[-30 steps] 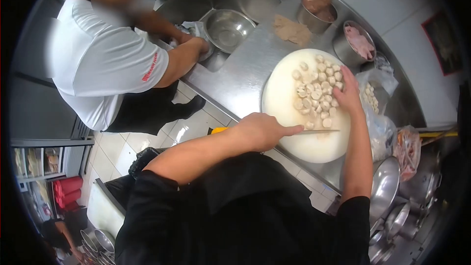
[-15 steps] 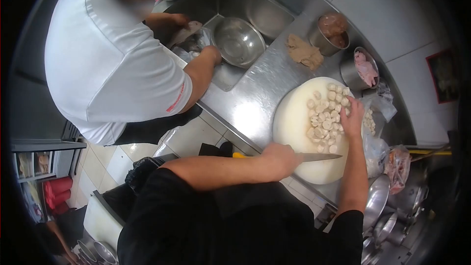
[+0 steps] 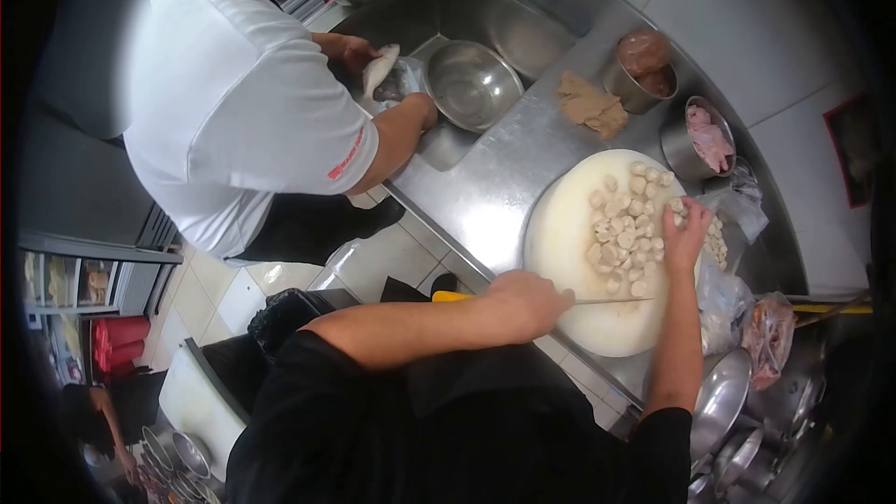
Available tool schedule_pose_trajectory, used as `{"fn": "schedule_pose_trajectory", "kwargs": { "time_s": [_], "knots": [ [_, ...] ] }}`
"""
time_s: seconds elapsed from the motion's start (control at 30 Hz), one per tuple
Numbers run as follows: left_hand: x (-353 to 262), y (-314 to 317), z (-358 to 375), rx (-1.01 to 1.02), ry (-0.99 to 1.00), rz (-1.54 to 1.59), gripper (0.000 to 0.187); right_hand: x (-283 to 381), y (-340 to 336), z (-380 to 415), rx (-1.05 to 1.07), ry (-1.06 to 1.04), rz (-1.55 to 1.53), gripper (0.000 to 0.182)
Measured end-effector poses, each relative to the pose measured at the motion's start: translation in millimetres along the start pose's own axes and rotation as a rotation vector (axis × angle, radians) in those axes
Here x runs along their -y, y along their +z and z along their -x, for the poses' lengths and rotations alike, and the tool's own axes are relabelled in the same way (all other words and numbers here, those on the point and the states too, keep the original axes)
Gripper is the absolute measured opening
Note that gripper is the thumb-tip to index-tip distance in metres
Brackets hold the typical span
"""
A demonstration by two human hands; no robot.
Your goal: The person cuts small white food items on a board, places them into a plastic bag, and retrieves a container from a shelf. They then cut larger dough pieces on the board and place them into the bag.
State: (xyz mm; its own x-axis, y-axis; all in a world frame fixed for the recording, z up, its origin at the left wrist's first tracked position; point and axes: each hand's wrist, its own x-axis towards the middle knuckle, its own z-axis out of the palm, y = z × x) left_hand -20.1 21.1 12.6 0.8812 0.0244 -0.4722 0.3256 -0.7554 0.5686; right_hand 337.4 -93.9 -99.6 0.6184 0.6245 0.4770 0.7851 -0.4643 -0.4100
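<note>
My left hand (image 3: 530, 306) grips a knife (image 3: 607, 301) with a yellow handle. Its blade lies across the near part of a thick round white cutting board (image 3: 560, 215), seen almost edge-on. Pale meatballs (image 3: 627, 241), several of them cut, are heaped on the board beyond the blade. At the right side of the heap, my right hand (image 3: 686, 231) has its fingers curled round a pale meatball (image 3: 676, 209). More small pale pieces (image 3: 716, 243) lie just past that hand, partly hidden by it.
A co-worker in a white shirt (image 3: 252, 103) handles a fish (image 3: 381, 70) at the sink, beside a steel bowl (image 3: 473, 86). Steel pots of brown (image 3: 644, 51) and pink meat (image 3: 709, 138) stand behind the board, near a brown lump (image 3: 592, 105). Plastic bags (image 3: 723, 303) lie right.
The knife blade has turned from showing its flat side to nearly edge-on. My right hand's fingers have closed round a meatball at the heap's edge. The co-worker has lifted the fish; the view has shifted slightly.
</note>
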Motion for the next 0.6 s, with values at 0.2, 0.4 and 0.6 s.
{"fn": "schedule_pose_trajectory", "kwargs": {
  "time_s": [0.2, 0.4, 0.6],
  "knots": [
    [-14, 13, -7, -0.009, -0.066, 0.042, 0.035, -35, -28, 13, -0.129, 0.246, -0.239, 0.042],
    [-19, 11, -15, -0.095, -0.123, 0.067, 0.031, -18, -82, 98, -0.103, 0.183, -0.222, 0.037],
    [-22, 14, -30, -0.062, -0.168, -0.031, 0.057, 50, -82, 141, 0.189, -0.053, -0.081, 0.036]
  ]
}}
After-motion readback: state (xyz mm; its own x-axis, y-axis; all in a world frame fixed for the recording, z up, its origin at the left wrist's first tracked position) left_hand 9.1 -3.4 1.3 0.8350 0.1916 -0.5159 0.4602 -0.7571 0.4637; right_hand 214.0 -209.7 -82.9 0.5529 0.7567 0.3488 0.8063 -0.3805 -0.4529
